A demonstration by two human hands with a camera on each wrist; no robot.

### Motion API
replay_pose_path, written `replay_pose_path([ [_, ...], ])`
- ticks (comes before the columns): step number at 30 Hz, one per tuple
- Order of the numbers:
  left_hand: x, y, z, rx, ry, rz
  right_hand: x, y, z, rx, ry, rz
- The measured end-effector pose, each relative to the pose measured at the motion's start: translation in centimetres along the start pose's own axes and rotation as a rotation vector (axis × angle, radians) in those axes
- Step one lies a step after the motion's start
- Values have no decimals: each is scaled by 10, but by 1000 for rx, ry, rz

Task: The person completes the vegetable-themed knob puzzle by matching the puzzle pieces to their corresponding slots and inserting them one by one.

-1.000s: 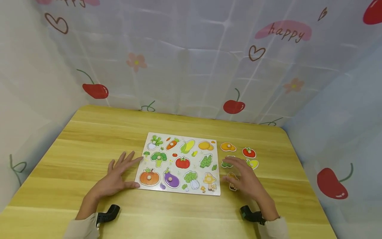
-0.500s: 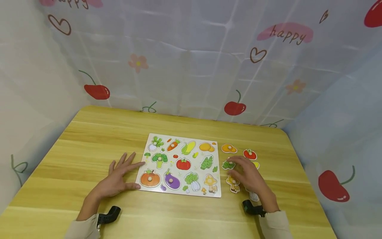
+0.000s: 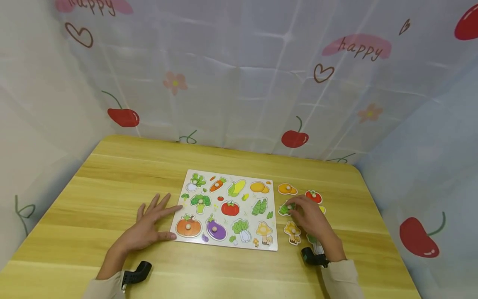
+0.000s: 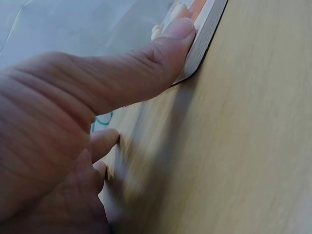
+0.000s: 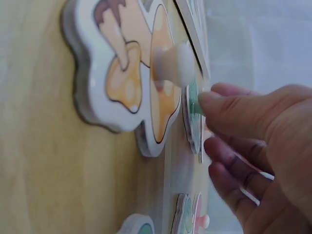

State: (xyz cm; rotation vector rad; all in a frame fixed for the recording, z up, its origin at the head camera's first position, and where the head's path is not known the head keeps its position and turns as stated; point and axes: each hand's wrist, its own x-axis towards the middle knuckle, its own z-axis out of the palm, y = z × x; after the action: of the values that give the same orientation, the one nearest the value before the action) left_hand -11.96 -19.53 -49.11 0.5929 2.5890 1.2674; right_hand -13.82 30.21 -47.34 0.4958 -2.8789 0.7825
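A vegetable knob puzzle board [image 3: 245, 211] lies flat on the table. My left hand [image 3: 147, 226] is spread at its left side, thumb [image 4: 180, 31] pressing on the near left corner and index fingertip at the left edge. Right of the board, my right hand [image 3: 313, 218] pinches the knob of a green vegetable puzzle piece [image 3: 284, 210] between thumb and index finger; the other fingers curl loosely. Close below it lies a mushroom piece [image 3: 292, 233] with a pale knob [image 5: 180, 63]. A turnip, carrot, broccoli, pumpkin and eggplant with knobs sit in the board.
An orange potato-like piece [image 3: 286, 189] and a tomato piece [image 3: 313, 196] lie beyond the right hand. A yellow piece [image 3: 323, 209] and a cabbage piece [image 3: 317, 248] are partly hidden by the hand and wrist. A printed curtain [image 3: 224, 104] hangs behind the table.
My right hand has come down onto the green vegetable piece, its thumb and index finger closing on the knob. The left hand stays at the board; the head view has tilted slightly.
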Motion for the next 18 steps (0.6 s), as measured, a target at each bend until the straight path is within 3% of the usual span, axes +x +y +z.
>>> replay_pose_path([
  [8,0,2,-2,-4,-3,-5,2,-1,1,-74,-20,79],
  [18,0,0,0,-7,5,-3,3,-4,3,-52,-9,19],
])
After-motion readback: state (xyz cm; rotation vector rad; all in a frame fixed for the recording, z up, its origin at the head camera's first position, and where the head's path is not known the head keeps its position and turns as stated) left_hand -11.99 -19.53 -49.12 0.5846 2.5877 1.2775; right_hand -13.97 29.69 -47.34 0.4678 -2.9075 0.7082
